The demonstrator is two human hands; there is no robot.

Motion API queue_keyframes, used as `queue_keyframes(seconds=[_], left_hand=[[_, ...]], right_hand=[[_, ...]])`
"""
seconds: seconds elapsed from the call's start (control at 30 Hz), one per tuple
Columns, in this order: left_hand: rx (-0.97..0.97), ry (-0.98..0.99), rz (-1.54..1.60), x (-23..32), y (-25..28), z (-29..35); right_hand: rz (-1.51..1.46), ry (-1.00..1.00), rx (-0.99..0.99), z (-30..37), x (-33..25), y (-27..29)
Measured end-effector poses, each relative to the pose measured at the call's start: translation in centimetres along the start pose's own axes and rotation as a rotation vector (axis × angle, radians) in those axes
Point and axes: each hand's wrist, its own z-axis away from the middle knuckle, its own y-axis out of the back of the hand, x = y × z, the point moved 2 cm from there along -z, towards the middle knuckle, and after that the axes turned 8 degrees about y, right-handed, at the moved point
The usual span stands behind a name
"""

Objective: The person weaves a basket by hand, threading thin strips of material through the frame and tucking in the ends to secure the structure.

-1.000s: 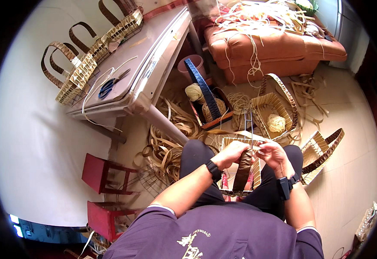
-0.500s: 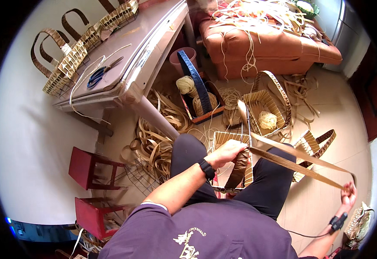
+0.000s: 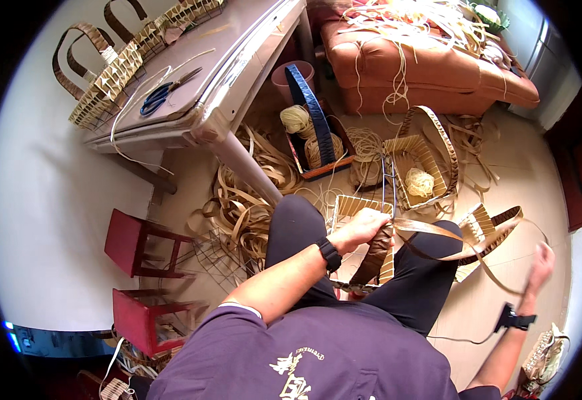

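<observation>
A wire-framed basket with pale woven sides stands between my knees. Its handle is wrapped in shiny brown strip on the near part, while the far part is bare wire. My left hand is closed around the handle where the wrapping ends, pinching the strip there. From that spot a long brown strip runs to the right in loose, twisting loops. Out at the far right my right hand, somewhat blurred, has its fingers closed on the strip.
Baskets with handles stand beyond, one holding a yarn ball. A blue-handled basket sits by the table, where scissors lie. Loose strips heap on the floor. Red stools stand left; an orange sofa is behind.
My right hand has moved up slightly, and the strip has gone from stretched taut lengths to slack, curling loops. The left hand stays on the handle. The view has shifted slightly.
</observation>
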Motion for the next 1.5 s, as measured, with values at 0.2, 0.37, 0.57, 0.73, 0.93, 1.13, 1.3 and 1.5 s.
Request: queue_keyframes(seconds=[0.2, 0.37, 0.57, 0.73, 0.93, 1.13, 1.3, 1.5], left_hand=[[-0.027, -0.013, 0.008, -0.8, 0.5, -0.8], [-0.1, -0.004, -0.042, -0.5, 0.8, -0.3], [-0.089, 0.022, -0.04, -0.4, 0.2, 0.0], [0.107, 0.062, -0.202, 0.2, -1.3, -0.8], [0.329, -0.229, -0.479, -1.5, 0.8, -2.9], [0.393, -0.156, -0.803, 1.8, 0.3, -0.5], [0.61, -0.332, -0.778, 4.8, 4.2, 1.8], [-0.211, -0.094, 0.222, 2.7, 3.3, -1.8]], right_hand=[[-0.897, -0.716, -0.939, 9.4, -12.2, -24.3], [-1.066, -0.862, -0.611, 7.0, -11.0, -29.4], [-0.922, -0.697, -0.648, 1.5, -14.9, -26.8], [-0.692, -0.444, -0.627, 2.8, -20.6, -28.5], [-0.733, -0.042, -0.629, 3.4, -19.5, -29.5], [-1.083, -0.561, -0.646, 8.0, -14.1, -33.9], [-1.002, -0.508, -0.608, 8.6, -17.2, -33.8], [-0.963, -0.58, -0.527, 8.3, -15.9, -34.1]])
